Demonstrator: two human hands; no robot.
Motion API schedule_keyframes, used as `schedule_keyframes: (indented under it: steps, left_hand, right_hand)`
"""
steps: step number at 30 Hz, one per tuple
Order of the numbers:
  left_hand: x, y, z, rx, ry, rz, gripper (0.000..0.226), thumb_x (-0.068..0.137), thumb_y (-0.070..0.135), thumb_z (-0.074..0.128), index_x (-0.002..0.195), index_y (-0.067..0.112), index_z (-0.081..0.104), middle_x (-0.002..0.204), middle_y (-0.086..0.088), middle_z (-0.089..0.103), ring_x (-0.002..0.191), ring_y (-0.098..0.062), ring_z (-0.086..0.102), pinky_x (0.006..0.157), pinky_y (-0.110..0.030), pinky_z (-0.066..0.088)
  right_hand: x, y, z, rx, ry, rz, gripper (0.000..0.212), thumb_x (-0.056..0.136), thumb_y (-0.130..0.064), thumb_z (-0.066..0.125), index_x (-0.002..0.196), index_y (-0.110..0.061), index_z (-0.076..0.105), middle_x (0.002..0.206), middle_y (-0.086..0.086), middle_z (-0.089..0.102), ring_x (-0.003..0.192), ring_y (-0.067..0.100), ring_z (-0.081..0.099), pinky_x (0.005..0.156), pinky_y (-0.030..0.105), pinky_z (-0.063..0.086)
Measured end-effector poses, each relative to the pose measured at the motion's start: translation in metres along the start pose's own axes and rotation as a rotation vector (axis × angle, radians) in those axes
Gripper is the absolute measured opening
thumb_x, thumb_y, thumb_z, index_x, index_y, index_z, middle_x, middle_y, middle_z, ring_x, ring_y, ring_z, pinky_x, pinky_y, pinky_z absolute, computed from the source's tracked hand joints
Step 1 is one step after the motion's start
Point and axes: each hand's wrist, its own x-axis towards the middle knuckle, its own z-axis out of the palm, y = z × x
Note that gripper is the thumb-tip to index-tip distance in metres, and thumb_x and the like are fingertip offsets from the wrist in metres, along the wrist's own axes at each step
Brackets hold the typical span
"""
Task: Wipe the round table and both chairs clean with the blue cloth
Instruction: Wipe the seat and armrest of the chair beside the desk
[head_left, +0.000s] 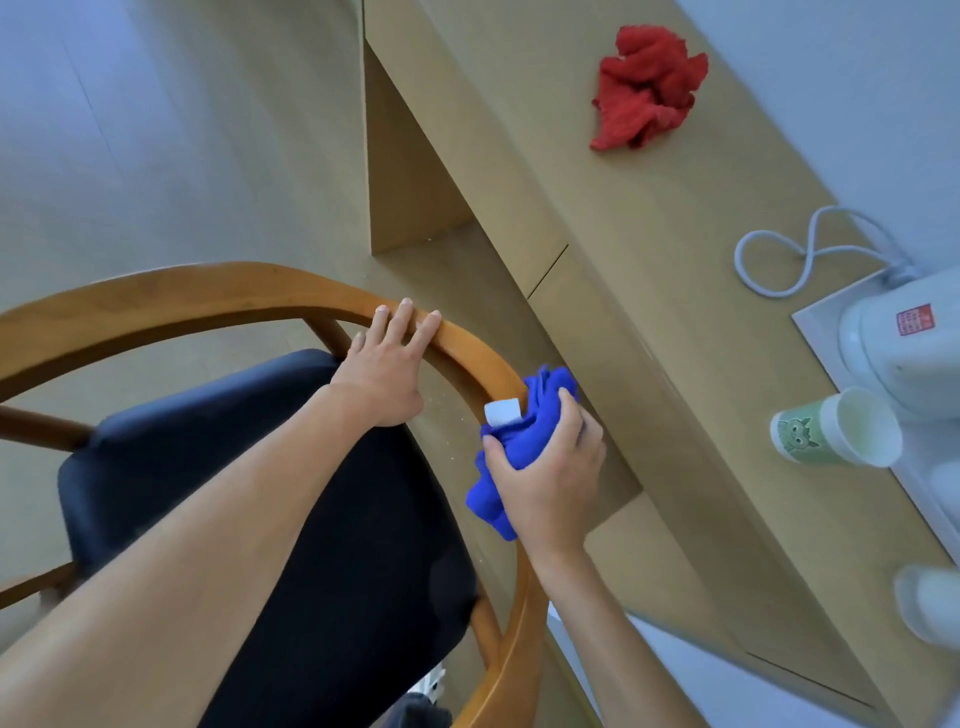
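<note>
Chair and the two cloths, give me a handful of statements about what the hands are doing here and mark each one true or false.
1. The right hand grips the blue cloth against the chair's wooden rail. True.
2. The left hand holds a red cloth. False: it rests with straight fingers on the rail; the red cloth lies crumpled on the desk.
3. The chair has a dark cushioned seat. True.
4. The paper cup stands on the chair seat. False: it is at the desk's right side, beside a white appliance.
5. Both hands touch the blue cloth. False: only the right one does.
</note>
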Motion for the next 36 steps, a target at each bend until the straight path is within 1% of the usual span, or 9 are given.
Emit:
schedule_keyframes:
  steps: [4,11,15,20,24,28,31,34,36]
  left_hand:
    - [-0.003,0.01,-0.003,0.003,0.015,-0.012,0.09,0.088,0.018,0.056,0.151,0.021,-0.009,0.159,-0.009,-0.012,0.145,-0.035,-0.012,0.118,-0.051,0.008]
    - [-0.025,0.076,0.016,0.113,0.05,0.202,0.088,0.09,0.032,0.052,0.15,0.025,-0.013,0.155,-0.014,-0.024,0.141,-0.041,-0.023,0.116,-0.052,0.0]
    - [-0.028,0.084,0.022,0.162,0.039,0.193,0.088,0.091,0.032,0.05,0.15,0.027,-0.015,0.154,-0.015,-0.027,0.14,-0.042,-0.024,0.116,-0.052,0.001]
    - [-0.017,0.074,0.024,0.258,0.026,0.267,0.069,0.086,0.029,0.011,0.15,0.026,-0.012,0.16,-0.006,-0.014,0.142,-0.039,-0.023,0.118,-0.054,-0.002]
    - [-0.032,0.081,0.001,0.13,-0.065,0.189,0.074,0.094,0.015,0.04,0.151,0.027,-0.006,0.159,-0.007,-0.016,0.144,-0.034,-0.02,0.117,-0.044,-0.003]
    - [-0.044,0.086,0.027,0.125,0.034,0.211,0.07,0.094,0.027,0.037,0.152,0.021,-0.004,0.159,-0.012,-0.01,0.145,-0.036,-0.015,0.119,-0.053,0.006]
    - [-0.084,0.11,0.051,0.01,0.079,0.138,0.064,0.097,0.026,0.035,0.152,0.019,0.003,0.159,-0.011,-0.011,0.146,-0.033,-0.013,0.12,-0.049,0.007]
    - [-0.137,0.139,0.085,-0.057,0.137,0.044,0.055,0.093,0.022,0.041,0.145,0.015,0.026,0.157,-0.015,0.009,0.143,-0.035,0.012,0.114,-0.043,0.025]
    - [-0.166,0.159,0.112,-0.047,0.236,-0.036,0.039,0.084,0.025,0.04,0.119,0.013,0.052,0.14,-0.015,0.042,0.116,-0.034,0.046,0.087,-0.039,0.045]
  right_hand:
    - [-0.063,0.03,-0.009,0.07,-0.025,0.189,0.094,0.065,-0.036,0.086,0.14,-0.009,0.035,0.133,0.009,0.049,0.119,0.022,0.046,0.093,0.025,0.042]
    - [-0.128,0.05,-0.014,0.035,-0.187,0.512,0.091,0.069,-0.035,0.084,0.142,-0.011,0.037,0.133,0.014,0.05,0.117,0.032,0.048,0.093,0.041,0.044]
    - [-0.057,0.028,-0.019,0.08,-0.073,0.226,0.081,0.076,-0.042,0.077,0.142,-0.014,0.038,0.136,0.011,0.047,0.12,0.022,0.042,0.09,0.023,0.036]
    - [0.017,-0.007,-0.001,-0.059,-0.04,-0.039,0.076,0.079,-0.043,0.072,0.14,-0.011,0.041,0.136,0.016,0.046,0.115,0.034,0.049,0.092,0.044,0.048]
    - [-0.034,0.019,-0.013,-0.069,-0.082,0.071,0.086,0.078,-0.048,0.073,0.144,-0.011,0.032,0.14,0.019,0.041,0.12,0.035,0.046,0.092,0.041,0.046]
    - [-0.123,0.044,-0.036,-0.175,-0.408,0.378,0.092,0.085,-0.064,0.053,0.149,-0.015,0.01,0.142,0.017,0.037,0.12,0.033,0.047,0.091,0.04,0.049]
    - [-0.164,0.049,-0.059,-0.161,-0.65,0.461,0.092,0.088,-0.068,0.041,0.151,-0.015,-0.001,0.149,0.014,0.029,0.129,0.032,0.041,0.097,0.039,0.045]
    - [-0.15,0.059,-0.08,-0.064,-0.78,0.32,0.068,0.093,-0.036,0.054,0.141,-0.011,0.013,0.136,0.025,0.042,0.113,0.034,0.055,0.078,0.03,0.042]
    - [-0.122,0.069,-0.085,0.084,-0.889,0.531,0.046,0.078,-0.006,0.061,0.116,-0.008,0.036,0.11,0.026,0.058,0.091,0.029,0.065,0.062,0.028,0.044]
